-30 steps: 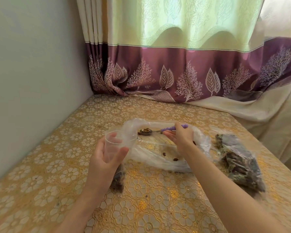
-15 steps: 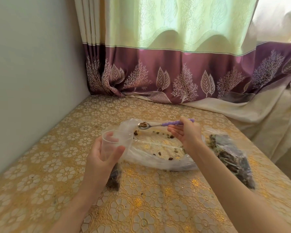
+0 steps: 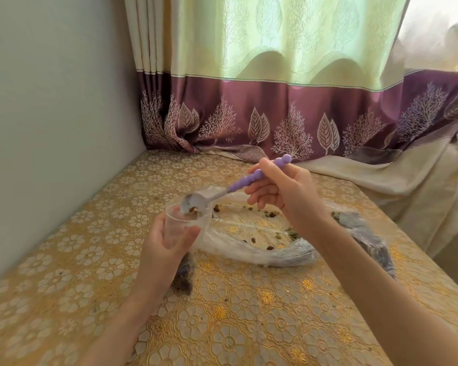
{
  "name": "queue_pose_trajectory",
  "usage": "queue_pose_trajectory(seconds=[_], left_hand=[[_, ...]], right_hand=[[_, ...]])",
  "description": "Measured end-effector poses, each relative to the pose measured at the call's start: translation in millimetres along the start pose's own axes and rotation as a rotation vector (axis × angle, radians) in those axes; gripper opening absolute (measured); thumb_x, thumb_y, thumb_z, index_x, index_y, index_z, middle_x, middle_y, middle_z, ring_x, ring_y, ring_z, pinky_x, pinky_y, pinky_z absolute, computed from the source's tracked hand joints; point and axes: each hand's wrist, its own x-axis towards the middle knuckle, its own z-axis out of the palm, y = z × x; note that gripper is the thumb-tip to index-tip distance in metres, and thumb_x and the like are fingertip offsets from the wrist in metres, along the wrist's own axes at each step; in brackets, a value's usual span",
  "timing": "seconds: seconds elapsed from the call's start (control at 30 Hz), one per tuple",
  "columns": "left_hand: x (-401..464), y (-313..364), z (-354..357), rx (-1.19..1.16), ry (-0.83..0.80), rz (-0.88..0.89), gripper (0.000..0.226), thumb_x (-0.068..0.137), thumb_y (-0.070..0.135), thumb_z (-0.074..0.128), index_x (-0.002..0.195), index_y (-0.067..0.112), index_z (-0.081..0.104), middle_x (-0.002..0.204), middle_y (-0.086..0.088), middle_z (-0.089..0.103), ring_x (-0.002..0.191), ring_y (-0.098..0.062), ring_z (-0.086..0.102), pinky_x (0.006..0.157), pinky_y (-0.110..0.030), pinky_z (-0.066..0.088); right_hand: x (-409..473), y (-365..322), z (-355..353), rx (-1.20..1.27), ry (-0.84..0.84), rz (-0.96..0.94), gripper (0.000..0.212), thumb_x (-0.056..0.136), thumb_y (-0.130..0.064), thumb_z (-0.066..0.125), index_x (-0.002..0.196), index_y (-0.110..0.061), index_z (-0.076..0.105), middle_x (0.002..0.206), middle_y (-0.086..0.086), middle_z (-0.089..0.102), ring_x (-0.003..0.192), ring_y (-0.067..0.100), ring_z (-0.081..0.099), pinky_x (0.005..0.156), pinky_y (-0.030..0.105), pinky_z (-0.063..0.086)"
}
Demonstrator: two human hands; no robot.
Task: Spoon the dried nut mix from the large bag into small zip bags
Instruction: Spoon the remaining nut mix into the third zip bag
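From the head camera I see my left hand [image 3: 167,243] curled around the mouth of a small zip bag [image 3: 181,228], thumb and fingers holding its clear top open like a cup; the bag's lower end hangs below the palm, dark with nut mix, and reaches the table [image 3: 90,260]. My right hand [image 3: 283,192] pinches the beaded purple handle of a spoon [image 3: 222,192] between thumb and fingers, a closed grip, with the handle angled up toward the curtain [image 3: 275,75]. The metal bowl of the spoon is tipped at the rim of the small bag's opening, with a few pieces of nut mix clinging to it. Just behind the small bag, the large clear bag [image 3: 249,239] lies flat and open near the middle of the table, with only scattered nuts left inside. Near the table's right edge lies a filled bag of dark mix [image 3: 365,233], partly hidden by my right forearm.
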Motion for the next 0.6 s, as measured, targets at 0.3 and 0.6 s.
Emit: queue_pose_trajectory(seconds=[0.3, 0.6], left_hand=[[-1.5, 0.6, 0.6, -0.02, -0.016, 0.013, 0.079, 0.048, 0.08, 0.067, 0.115, 0.038, 0.053, 0.106, 0.013, 0.068, 0.095, -0.007, 0.067, 0.08, -0.03, 0.053], [-0.5, -2.1, -0.4, 0.009, -0.013, 0.018, 0.075, 0.05, 0.081, 0.064, 0.114, 0.044, 0.053, 0.106, 0.013, 0.068, 0.093, -0.008, 0.067, 0.076, -0.028, 0.053]], right_hand=[[13.5, 7.3, -30.0, 0.118, 0.073, 0.026, 0.022, 0.096, -0.014, 0.048, 0.087, -0.002, 0.064, 0.073, 0.01, 0.07, 0.057, 0.015, 0.061, 0.051, 0.02, 0.05], [26.6, 56.2, -107.0, -0.197, 0.433, 0.305, 0.031, 0.095, -0.028, 0.054, 0.073, -0.007, 0.062, 0.062, 0.006, 0.062, 0.044, 0.007, 0.053, 0.042, 0.015, 0.043]])
